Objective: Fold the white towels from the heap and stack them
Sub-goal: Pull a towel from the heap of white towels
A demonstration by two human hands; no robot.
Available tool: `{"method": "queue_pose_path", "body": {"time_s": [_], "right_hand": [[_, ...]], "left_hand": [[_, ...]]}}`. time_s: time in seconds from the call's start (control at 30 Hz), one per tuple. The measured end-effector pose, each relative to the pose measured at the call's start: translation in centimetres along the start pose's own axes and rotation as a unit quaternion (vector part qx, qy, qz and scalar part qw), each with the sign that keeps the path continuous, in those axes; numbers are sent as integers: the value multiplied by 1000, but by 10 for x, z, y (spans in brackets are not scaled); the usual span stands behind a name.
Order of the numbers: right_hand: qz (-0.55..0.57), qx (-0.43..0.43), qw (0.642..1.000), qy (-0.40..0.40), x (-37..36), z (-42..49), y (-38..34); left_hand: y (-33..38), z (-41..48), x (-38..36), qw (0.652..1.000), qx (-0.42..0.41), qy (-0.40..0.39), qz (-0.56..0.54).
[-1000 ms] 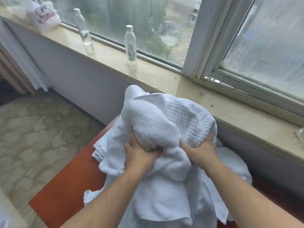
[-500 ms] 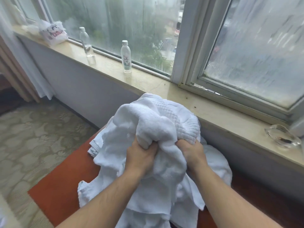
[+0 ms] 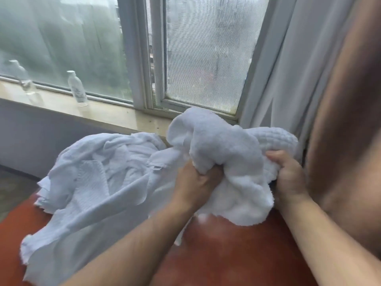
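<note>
Windowsill (image 3: 115, 115): pale stone, runs along the back under a fogged window (image 3: 206, 58) with a grey-white frame. Two clear plastic bottles upright on the sill: near bottle (image 3: 77, 88) white-capped with a label; far bottle (image 3: 23, 78) at the left, blurred. Sheer white curtain (image 3: 292, 75) hangs at the right, brown drape (image 3: 346, 112) beside it. Tabletop (image 3: 226, 254) glossy red-brown. Grey wall (image 3: 41, 133) below the sill. Patterned carpet (image 3: 14, 188) at lower left.

I see a glossy orange-brown bench (image 3: 226, 254) beneath the window. A rumpled heap of thin white towels (image 3: 92, 193) lies across its left half, covering the far left corner. A thick white terry towel (image 3: 237, 162) hangs over the far right part; I cannot tell whether it touches.
</note>
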State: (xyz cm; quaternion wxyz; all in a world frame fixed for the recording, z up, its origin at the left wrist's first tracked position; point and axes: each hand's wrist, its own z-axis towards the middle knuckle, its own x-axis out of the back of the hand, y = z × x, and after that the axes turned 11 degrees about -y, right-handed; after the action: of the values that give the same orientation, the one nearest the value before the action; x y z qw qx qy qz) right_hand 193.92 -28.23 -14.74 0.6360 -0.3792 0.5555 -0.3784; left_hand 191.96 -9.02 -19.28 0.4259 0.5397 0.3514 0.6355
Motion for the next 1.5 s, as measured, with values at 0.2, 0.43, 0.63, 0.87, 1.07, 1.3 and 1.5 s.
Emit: {"method": "queue_pose_path", "body": {"time_s": [0.2,0.43,0.63,0.87,1.07,1.3,1.5], "right_hand": [[-160,-261,951,52,126,-22,28],[-252,-443,860,17,152,-41,112],[-371,-386,844,-14,65,12,159],[-358,-349,858,-121,-86,72,233],[-341,-327,869,-149,-184,123,278],[-353,-349,858,-136,-224,153,337],[-396,-350,844,-90,-221,155,355]], "left_hand": [[-45,22,-117,983,84,-158,48],[-139,1,-99,904,218,-283,235],[-203,-23,17,799,282,-360,390],[-229,-16,117,959,180,-93,200],[-244,11,191,951,196,115,210],[-292,42,240,899,432,7,69],[-305,44,220,905,395,68,140]]}}
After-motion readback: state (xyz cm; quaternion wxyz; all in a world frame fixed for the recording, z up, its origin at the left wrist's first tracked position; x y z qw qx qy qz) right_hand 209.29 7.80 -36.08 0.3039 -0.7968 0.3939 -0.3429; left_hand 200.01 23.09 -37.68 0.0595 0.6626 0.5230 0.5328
